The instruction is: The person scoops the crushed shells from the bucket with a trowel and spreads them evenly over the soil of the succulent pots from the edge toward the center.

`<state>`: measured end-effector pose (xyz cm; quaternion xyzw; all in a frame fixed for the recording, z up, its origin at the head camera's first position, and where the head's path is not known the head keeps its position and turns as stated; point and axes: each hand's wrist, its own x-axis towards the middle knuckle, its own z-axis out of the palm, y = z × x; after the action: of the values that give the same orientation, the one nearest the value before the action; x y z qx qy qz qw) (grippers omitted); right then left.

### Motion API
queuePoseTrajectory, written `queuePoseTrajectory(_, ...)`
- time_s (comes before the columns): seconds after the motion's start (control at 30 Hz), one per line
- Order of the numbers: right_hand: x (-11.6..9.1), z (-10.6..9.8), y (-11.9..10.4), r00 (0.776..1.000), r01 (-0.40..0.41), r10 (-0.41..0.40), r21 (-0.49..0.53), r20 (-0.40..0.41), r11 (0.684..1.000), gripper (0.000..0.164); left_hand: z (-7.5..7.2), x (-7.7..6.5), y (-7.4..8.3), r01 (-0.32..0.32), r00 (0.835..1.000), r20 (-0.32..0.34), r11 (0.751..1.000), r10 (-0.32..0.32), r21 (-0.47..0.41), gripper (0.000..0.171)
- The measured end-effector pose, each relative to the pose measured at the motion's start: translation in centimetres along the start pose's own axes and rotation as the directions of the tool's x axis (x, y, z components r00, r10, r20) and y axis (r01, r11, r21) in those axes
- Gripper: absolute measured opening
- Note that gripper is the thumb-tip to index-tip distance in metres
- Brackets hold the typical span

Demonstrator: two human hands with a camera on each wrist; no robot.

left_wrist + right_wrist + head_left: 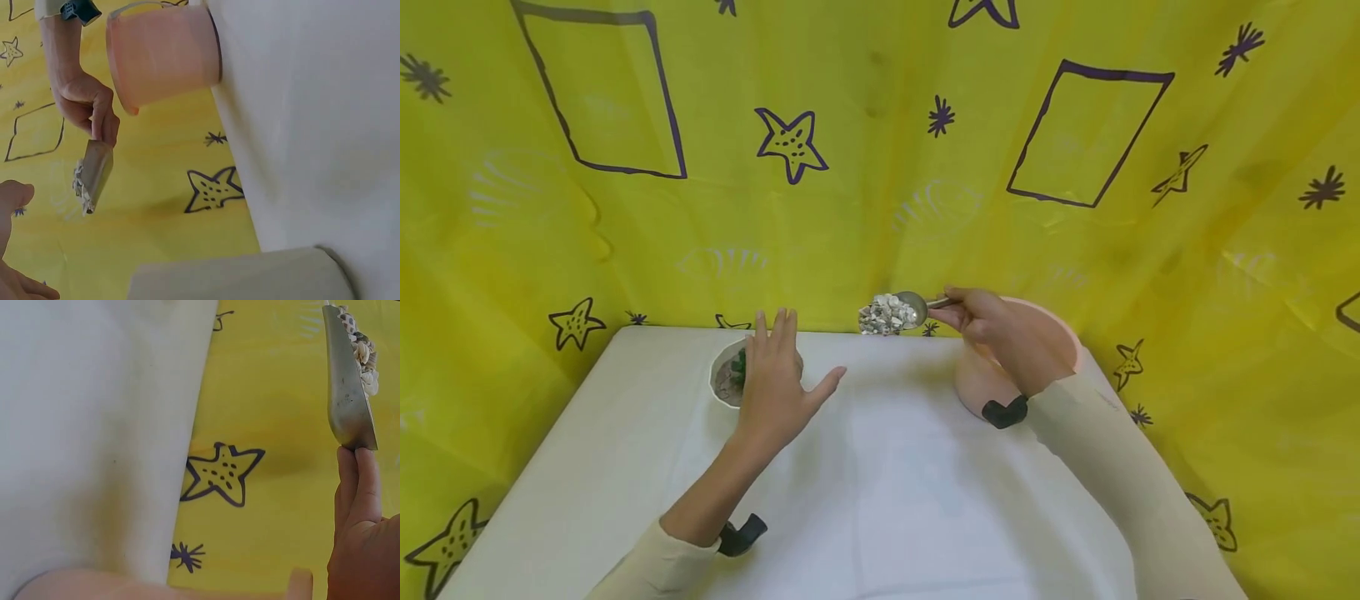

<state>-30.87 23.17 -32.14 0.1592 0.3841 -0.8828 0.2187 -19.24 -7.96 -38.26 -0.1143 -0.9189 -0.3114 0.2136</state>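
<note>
My right hand (992,329) grips the handle of a metal scoop (913,307) and holds it up in the air, left of a pink bucket (976,385). Small pale seashells (886,315) are heaped in the scoop; the right wrist view shows the shells (364,359) piled above the scoop's (345,394) edge. Over a white pot (713,385) at the left hovers my left hand (775,383), fingers straight and thumb spread, holding nothing. It hides part of the pot, where a bit of green plant (739,365) shows. Whether the hand touches the pot cannot be told.
A white-covered table (880,500) carries the pot at its back left and the bucket at its back right. Behind it hangs a yellow curtain (865,217) with starfish drawings, close to the table's back edge. Dark bands (743,535) sit at both wrists.
</note>
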Motion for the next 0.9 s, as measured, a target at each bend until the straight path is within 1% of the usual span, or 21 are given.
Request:
queuePoseTrajectory(0.03,0.9,0.7,0.1,0.997,0.008,-0.019,-0.141,-0.079,0.990,0.022,-0.1,-0.2,-0.4,0.007,1.000,-0.001,1.000,-0.007,-0.006,0.106)
queuePoseTrajectory(0.1,1.7,1.3,0.3,0.992,-0.003,-0.020,-0.184,-0.125,0.983,0.023,-0.3,-0.6,-1.2,0.024,1.000,0.005,1.000,-0.024,-0.016,0.106)
queuePoseTrajectory(0.17,2.3,1.8,0.6,0.989,-0.025,-0.004,-0.200,-0.145,0.980,0.024,-0.4,-1.0,-1.9,0.040,0.999,0.012,0.999,-0.040,-0.021,0.106)
queuePoseTrajectory(0.37,3.1,2.4,2.2,0.994,-0.017,-0.010,-0.239,-0.110,0.971,0.022,-0.9,-2.3,-3.8,0.080,0.997,-0.016,0.997,-0.080,-0.004,0.109)
queuePoseTrajectory(0.5,3.9,2.6,3.1,0.993,-0.013,-0.013,-0.217,-0.115,0.976,0.022,-1.3,-3.0,-4.9,0.120,0.993,-0.013,0.993,-0.120,0.015,0.115)
queuePoseTrajectory(0.6,4.4,2.7,3.6,0.991,-0.023,-0.005,-0.205,-0.135,0.978,0.022,-1.4,-3.4,-5.6,0.162,0.987,0.015,0.987,-0.162,0.021,0.120)
queuePoseTrajectory(0.73,4.9,3.1,4.3,0.987,-0.035,-0.002,-0.228,-0.158,0.973,0.025,-1.4,-3.7,-6.3,0.202,0.977,0.060,0.979,-0.204,0.036,0.125)
queuePoseTrajectory(0.9,5.4,3.6,5.3,0.986,-0.029,-0.013,-0.249,-0.164,0.968,0.037,-1.4,-3.9,-6.7,0.233,0.965,0.111,0.970,-0.239,0.064,0.131)
